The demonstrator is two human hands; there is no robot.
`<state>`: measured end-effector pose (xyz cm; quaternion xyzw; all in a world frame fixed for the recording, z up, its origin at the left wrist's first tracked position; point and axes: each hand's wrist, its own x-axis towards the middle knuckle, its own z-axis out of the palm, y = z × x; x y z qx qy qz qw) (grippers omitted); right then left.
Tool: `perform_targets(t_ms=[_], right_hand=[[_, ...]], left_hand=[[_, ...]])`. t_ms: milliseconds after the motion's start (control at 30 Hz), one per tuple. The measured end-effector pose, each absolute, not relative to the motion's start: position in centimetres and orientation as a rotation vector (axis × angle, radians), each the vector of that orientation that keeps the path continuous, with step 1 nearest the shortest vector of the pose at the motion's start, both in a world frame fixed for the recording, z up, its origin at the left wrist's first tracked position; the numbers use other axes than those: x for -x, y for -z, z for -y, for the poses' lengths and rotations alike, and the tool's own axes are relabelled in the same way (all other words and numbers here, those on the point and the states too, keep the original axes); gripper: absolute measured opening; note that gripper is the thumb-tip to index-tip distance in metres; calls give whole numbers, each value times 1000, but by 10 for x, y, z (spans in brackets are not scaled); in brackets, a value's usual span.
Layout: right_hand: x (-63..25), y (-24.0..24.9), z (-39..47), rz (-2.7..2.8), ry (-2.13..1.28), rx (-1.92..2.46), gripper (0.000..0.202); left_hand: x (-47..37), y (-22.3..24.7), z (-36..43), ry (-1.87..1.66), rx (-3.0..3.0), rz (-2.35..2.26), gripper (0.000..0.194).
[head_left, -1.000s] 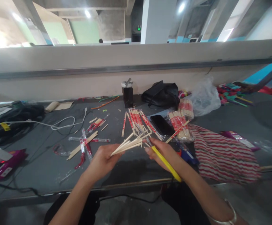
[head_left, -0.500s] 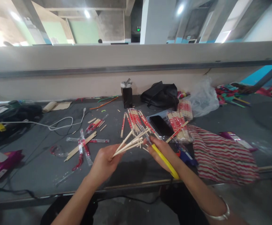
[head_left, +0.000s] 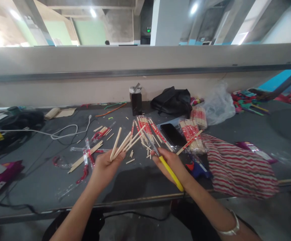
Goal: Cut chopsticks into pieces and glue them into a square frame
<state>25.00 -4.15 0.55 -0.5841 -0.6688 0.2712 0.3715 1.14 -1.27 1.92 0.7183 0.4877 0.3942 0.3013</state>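
Several slim, pale wooden sticks fan out from the left hand, near short wooden pieces on the dark grey desk. The right hand grips a yellow-handled metal tool. Trimming seems in hand; another cut would need aligned tips.

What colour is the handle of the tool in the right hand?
Yellow handle, in the right hand; the head view shows it best.

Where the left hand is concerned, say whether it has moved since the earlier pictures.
Yes: the left hand has shifted slightly left, farther from the flat-lying phone, and now covers the right end of a clear wrapper.
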Motion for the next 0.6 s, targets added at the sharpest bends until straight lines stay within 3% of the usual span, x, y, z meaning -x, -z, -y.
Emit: perform_targets(t_ms=[267,600], right_hand=[[-262,-17,59,1650,-974,1573,32],[-255,-18,60,1699,-909,1549,29]], left_hand=[[-20,-10,13,-893,-1609,-1253,36],[-23,-11,20,-893,-2119,-1221,28]])
